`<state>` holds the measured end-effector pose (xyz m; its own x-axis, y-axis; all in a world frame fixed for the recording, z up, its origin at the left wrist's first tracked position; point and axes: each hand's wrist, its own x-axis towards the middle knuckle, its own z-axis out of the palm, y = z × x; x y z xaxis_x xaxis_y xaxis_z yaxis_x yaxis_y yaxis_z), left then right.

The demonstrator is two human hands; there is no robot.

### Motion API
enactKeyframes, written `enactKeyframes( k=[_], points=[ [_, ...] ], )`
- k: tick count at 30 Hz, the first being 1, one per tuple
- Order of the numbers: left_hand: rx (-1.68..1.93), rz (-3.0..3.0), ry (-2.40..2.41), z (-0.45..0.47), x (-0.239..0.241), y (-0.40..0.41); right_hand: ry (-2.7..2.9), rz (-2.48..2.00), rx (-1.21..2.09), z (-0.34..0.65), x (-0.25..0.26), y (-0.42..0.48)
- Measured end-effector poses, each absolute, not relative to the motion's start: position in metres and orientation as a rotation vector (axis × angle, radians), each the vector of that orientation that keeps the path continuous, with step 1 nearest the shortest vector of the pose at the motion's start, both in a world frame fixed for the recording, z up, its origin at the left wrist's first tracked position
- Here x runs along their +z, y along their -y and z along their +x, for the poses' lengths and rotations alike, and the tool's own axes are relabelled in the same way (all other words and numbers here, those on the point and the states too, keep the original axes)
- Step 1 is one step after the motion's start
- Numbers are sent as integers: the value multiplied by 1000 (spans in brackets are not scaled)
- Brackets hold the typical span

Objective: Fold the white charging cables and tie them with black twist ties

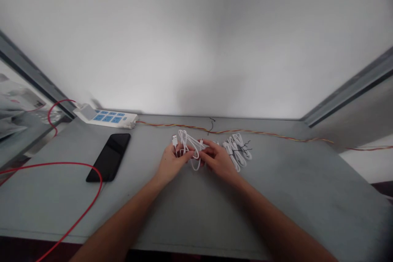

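Note:
Loops of a white USB cable (pixel 190 144) are held between my two hands above the grey table. My left hand (pixel 172 163) pinches the cable, its flat USB plug sticking up beside the fingers. On the other side, my right hand (pixel 219 161) grips the loops with thumb and fingers, and the small connector end shows near its fingertips. Just right of that hand lie coiled white cables (pixel 238 151), bound with dark twist ties. How the fingers sit behind the loops is hidden.
A black phone (pixel 109 157) lies at the left, with a red cable (pixel 82 164) curving across it. Behind it stands a white power strip (pixel 106 118) with blue sockets. A twisted red-yellow wire (pixel 260 132) runs along the back by the white wall.

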<state>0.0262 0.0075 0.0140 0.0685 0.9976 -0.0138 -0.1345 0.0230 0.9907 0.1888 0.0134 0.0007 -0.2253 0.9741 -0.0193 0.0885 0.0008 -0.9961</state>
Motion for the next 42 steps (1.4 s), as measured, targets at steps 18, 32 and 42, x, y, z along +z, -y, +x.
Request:
enactKeyframes(
  k=[18,32,42],
  points=[
    [957,1410,-1282,2,15,-18,990,-1129,1153,209,7,-27],
    [479,1807,-1147,-8,18,-16,568,-827,1017,219,18,-32],
    [686,1642,-1402,-18,19,-25,438,-722,1213,238,27,-36]
  ],
)
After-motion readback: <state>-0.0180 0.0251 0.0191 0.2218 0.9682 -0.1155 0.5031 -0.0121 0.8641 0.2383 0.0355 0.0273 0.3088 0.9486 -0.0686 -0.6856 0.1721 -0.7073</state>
